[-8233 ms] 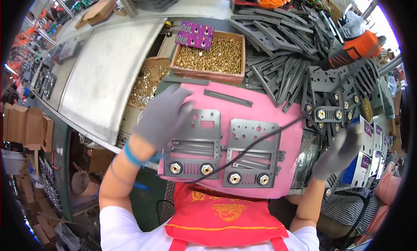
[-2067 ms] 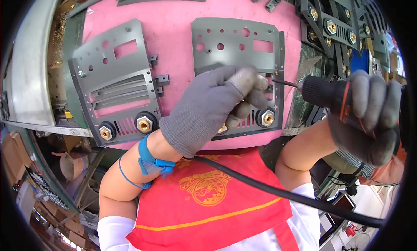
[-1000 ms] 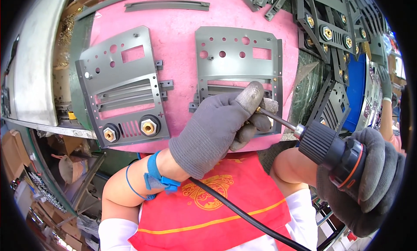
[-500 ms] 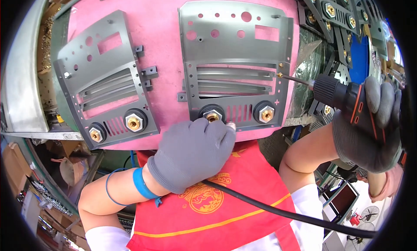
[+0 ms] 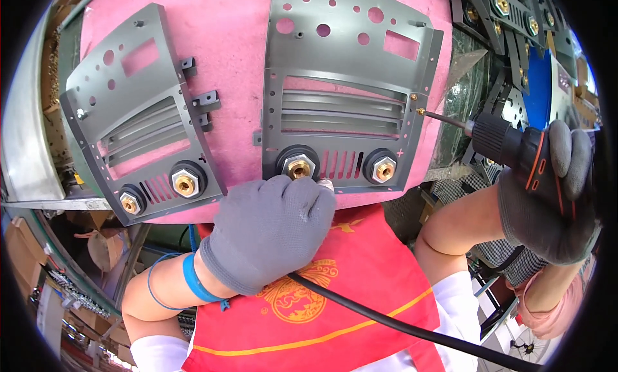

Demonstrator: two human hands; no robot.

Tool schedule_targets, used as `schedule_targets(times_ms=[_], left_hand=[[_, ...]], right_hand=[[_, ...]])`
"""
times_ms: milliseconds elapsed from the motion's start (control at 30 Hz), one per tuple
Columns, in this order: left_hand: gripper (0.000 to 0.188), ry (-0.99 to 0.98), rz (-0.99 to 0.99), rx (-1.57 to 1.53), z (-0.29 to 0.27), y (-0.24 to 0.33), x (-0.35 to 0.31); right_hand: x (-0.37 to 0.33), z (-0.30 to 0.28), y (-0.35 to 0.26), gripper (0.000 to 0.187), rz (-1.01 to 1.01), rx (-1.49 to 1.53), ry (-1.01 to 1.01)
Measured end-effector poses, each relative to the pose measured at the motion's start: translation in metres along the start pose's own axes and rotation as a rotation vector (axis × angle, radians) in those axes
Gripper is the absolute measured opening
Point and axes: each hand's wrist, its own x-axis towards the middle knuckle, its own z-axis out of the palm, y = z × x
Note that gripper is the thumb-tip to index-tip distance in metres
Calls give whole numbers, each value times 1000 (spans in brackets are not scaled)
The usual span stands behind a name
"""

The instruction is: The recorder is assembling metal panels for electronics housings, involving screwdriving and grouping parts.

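My right hand (image 5: 547,201), in a dark grey glove, is wrapped round a black power screwdriver (image 5: 508,140) with orange trim. Its long bit points left, and the tip meets a small brass-coloured screw (image 5: 421,112) at the right edge of a grey metal panel (image 5: 347,53). This panel has round holes, louvre slats and two brass hex-nut connectors (image 5: 299,168). My left hand (image 5: 270,233), in a grey glove, is closed at the panel's lower edge; a bare fingertip pokes out beside the slots. What its fingers hold, if anything, is hidden.
A similar panel (image 5: 129,69) lies to the left on the pink work surface (image 5: 232,24). More panels with brass fittings (image 5: 502,5) are heaped at the back right. A black cable (image 5: 386,318) crosses my red apron (image 5: 367,288). Another person's arm (image 5: 547,295) shows at lower right.
The whole view has shifted slightly, so the panels and my left hand appear further left. The bit's tip is still at the screw, and both hands keep their grip.
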Motion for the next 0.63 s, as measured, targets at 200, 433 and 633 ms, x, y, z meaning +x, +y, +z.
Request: schedule_targets(times_ms=[200,433,633], left_hand=[[20,10,14,28,3,0,-3],[21,-3,-10,9,3,1,-2],[23,-58,34,-3,3,-1,-6]], right_hand=[[2,7,9,13,-9,29,-74],[3,1,10,14,61,-27,-16],[23,-16,10,14,307,-16,-424]])
